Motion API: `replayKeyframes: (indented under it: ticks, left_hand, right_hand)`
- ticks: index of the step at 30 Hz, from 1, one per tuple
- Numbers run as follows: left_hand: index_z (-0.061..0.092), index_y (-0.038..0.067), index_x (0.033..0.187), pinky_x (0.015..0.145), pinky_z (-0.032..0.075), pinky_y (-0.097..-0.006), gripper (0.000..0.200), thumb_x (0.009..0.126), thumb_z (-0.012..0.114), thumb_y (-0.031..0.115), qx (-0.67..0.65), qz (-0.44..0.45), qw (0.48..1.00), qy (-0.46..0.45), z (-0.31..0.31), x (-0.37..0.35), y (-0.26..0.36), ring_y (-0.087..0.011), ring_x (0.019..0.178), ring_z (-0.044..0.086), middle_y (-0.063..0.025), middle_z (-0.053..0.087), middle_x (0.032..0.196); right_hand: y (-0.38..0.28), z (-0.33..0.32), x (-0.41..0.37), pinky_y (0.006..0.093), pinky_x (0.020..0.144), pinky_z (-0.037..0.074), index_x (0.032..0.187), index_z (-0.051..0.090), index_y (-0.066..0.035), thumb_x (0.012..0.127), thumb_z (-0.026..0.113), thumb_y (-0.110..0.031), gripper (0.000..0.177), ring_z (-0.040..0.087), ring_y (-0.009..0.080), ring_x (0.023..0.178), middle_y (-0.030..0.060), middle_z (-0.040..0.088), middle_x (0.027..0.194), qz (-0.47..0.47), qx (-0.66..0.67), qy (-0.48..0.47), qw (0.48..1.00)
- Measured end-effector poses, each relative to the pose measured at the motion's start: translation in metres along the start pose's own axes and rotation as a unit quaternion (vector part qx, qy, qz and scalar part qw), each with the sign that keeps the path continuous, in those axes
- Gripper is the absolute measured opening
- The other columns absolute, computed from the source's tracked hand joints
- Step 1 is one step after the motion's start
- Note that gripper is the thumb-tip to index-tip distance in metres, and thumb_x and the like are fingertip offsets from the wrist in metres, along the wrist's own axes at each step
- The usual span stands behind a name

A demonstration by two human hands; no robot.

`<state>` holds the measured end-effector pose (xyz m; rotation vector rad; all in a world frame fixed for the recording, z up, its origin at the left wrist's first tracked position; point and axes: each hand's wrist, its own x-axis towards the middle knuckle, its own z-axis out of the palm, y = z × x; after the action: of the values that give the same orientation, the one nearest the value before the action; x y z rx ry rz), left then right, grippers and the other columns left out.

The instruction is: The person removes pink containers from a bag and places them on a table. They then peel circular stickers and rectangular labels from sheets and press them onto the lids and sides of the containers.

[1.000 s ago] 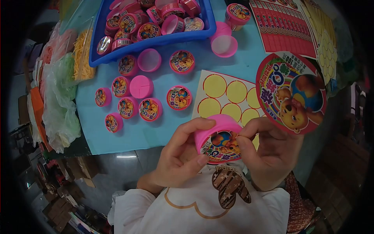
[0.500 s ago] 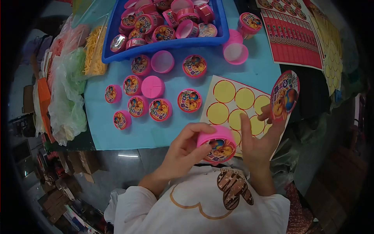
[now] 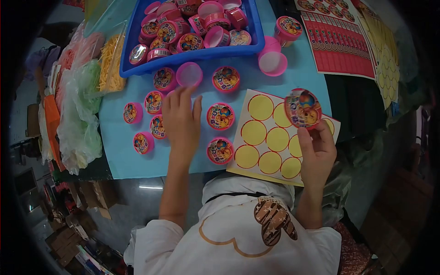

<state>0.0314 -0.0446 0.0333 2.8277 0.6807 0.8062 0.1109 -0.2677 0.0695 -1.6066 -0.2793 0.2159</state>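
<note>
My left hand (image 3: 180, 126) reaches out palm down over the pink tubs, thumb apart from the fingers. Beneath it lies a mostly covered pink tub; I see no grip on it. Just beyond the fingertips is an open pink tub (image 3: 189, 74). My right hand (image 3: 317, 153) pinches a round printed sticker (image 3: 303, 108) between thumb and fingers, above a sheet of yellow circles (image 3: 277, 139). Left of that sheet, a tub with a printed top (image 3: 220, 150) sits below two similar tubs (image 3: 220, 116) (image 3: 226, 79).
A blue crate (image 3: 192, 57) full of pink tubs stands at the back. Stacked pink tubs (image 3: 273, 63) and a taller tub (image 3: 288, 28) are right of it. Red printed sheets (image 3: 339, 46) lie far right. Bags of coloured strips (image 3: 112, 64) line the left edge.
My left hand has let go of the tub, now beside the yellow-circle sheet, and moved up and left over other tubs. My right hand has brought the sticker left and turned it flatter.
</note>
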Motion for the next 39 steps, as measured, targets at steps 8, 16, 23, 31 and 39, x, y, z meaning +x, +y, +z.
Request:
replayKeyframes:
  ticks: [8,16,23,31,39]
  left_hand:
    - [0.049,0.005,0.095,0.079,0.043,-0.0366,0.02,0.08,0.055,0.017,-0.163,-0.056,0.975,-0.142,0.003,0.014,-0.009,-0.0258,0.095,0.051,-0.0112,0.054,0.097]
    - [0.039,-0.001,0.103,0.081,0.046,-0.0413,0.027,0.085,0.045,0.017,-0.832,-0.29,0.418,-0.219,-0.062,-0.02,0.048,-0.0251,0.098,0.053,-0.0147,0.05,0.105]
    - [0.034,-0.001,0.118,0.084,0.043,-0.0371,0.042,0.084,0.047,0.02,-0.84,-0.308,0.356,-0.272,-0.068,-0.028,0.057,-0.0221,0.103,0.049,-0.0123,0.047,0.112]
    - [0.031,-0.001,0.122,0.087,0.04,-0.0346,0.045,0.083,0.048,0.012,-0.817,-0.261,0.431,-0.281,-0.057,-0.033,0.058,-0.0206,0.106,0.047,-0.0122,0.045,0.116]
    - [0.021,0.0,0.129,0.093,0.036,-0.038,0.052,0.085,0.046,0.014,-0.847,-0.314,0.311,-0.294,-0.078,-0.014,0.069,-0.0263,0.115,0.039,-0.0163,0.032,0.128]
  right_hand:
    - [-0.032,0.001,-0.002,0.0215,0.072,0.042,0.088,0.049,0.002,0.077,0.058,0.002,0.015,0.052,0.0091,0.082,0.0047,0.054,0.088,0.12,0.218,-0.094,0.964]
    - [-0.048,0.013,-0.01,0.0242,0.077,0.043,0.097,0.048,0.004,0.074,0.058,0.007,0.026,0.053,0.0123,0.086,0.0071,0.055,0.09,0.072,0.195,-0.088,0.974]
    - [-0.059,0.005,-0.02,0.0237,0.074,0.043,0.103,0.046,0.004,0.073,0.061,0.005,0.033,0.054,0.0136,0.085,0.0093,0.055,0.09,0.015,0.133,-0.097,0.986]
    - [-0.053,0.005,-0.006,0.0217,0.063,0.042,0.102,0.049,0.002,0.073,0.062,0.001,0.033,0.053,0.0103,0.073,0.0088,0.056,0.091,-0.016,0.123,-0.139,0.982]
    - [-0.055,0.007,-0.003,0.0209,0.055,0.042,0.101,0.054,0.002,0.07,0.063,0.002,0.032,0.052,0.011,0.067,0.0092,0.058,0.086,-0.102,-0.017,-0.168,0.98]
